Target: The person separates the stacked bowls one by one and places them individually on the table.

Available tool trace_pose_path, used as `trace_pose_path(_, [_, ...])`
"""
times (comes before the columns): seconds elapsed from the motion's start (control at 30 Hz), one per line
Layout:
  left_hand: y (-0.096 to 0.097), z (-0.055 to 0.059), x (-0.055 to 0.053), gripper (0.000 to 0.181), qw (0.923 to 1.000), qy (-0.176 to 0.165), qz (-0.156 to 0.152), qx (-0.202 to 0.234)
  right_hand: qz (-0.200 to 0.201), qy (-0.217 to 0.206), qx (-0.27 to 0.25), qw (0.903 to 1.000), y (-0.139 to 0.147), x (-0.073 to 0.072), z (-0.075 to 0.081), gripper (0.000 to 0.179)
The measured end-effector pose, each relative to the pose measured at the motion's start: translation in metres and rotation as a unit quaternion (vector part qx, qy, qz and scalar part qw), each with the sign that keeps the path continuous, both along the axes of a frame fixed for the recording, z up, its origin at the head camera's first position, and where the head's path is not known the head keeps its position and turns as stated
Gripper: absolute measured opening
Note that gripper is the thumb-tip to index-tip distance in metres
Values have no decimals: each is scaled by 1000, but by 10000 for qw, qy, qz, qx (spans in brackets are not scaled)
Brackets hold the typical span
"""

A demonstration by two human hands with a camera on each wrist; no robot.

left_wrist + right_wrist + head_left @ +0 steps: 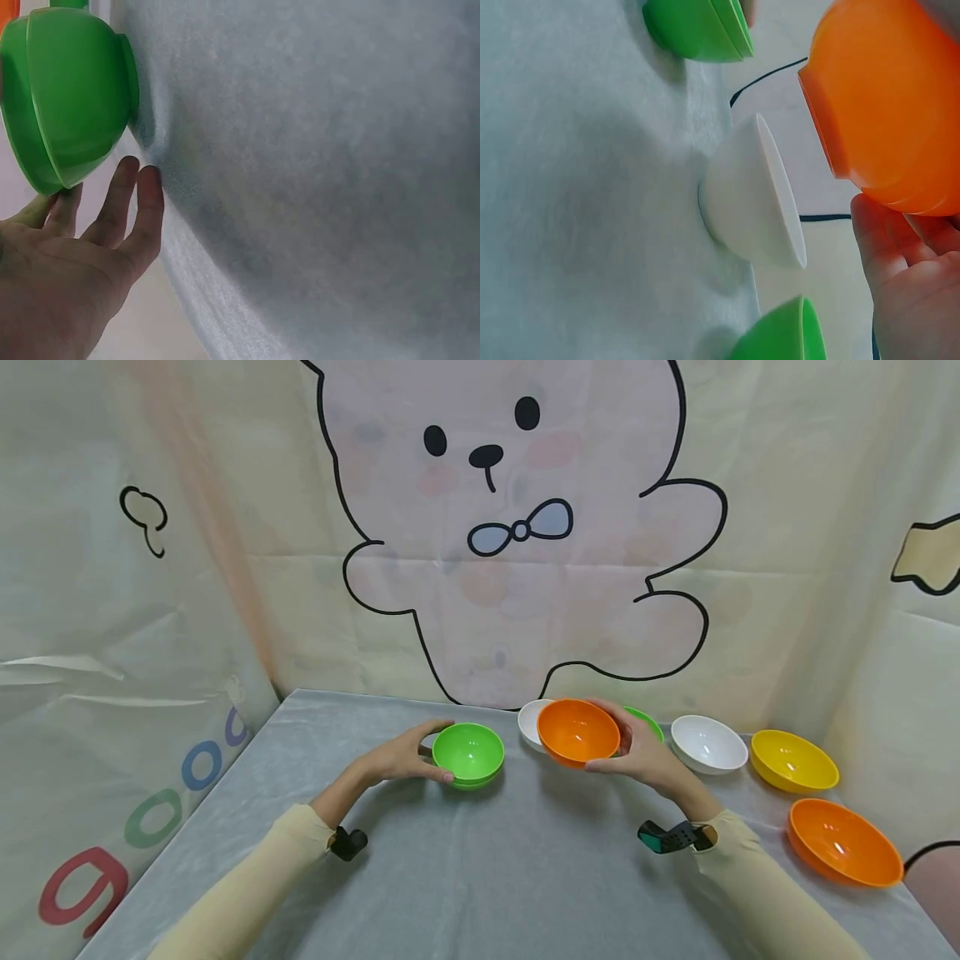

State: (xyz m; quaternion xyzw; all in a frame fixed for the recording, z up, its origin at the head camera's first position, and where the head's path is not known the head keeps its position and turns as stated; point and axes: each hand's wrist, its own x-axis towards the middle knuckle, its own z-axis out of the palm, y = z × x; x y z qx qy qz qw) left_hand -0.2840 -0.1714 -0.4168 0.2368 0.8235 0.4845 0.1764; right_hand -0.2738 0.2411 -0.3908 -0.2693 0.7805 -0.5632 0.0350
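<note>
In the head view, two nested green bowls (pixel 468 753) stand near the middle of the grey-covered table. My left hand (pixel 408 753) holds them from the left, thumb on the near side and fingers on the far side. The left wrist view shows the stacked green bowls (pixel 79 94) from the side, with some fingers of the left hand (pixel 71 262) at the rim and others stretched below. My right hand (pixel 633 747) grips an orange bowl (pixel 577 732) by its right side. That orange bowl (pixel 900 112) is raised off the table in the right wrist view.
Behind the orange bowl sit a white bowl (pixel 529 727) and, partly hidden, a green bowl (pixel 647 723). Along the right side stand another white bowl (pixel 708 745), a yellow bowl (pixel 795 762) and a larger orange bowl (pixel 845 843). A printed curtain (pixel 480 635) hangs behind the table.
</note>
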Motion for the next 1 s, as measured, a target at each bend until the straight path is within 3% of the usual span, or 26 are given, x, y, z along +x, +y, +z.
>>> trace_pose_path(0.27, [0,-1,2,94,9999,95,24,132,-181,-91,187,9996,19,8,1,88])
trace_pose_path(0.53, [0,-1,3,91,9994,342,26,2,-294,85,368,9989,35,14,-2,85])
trace_pose_path(1.0, [1,1,3,93,9997,248,-24,-55,-667,301,733,9946,63,30,-1,84])
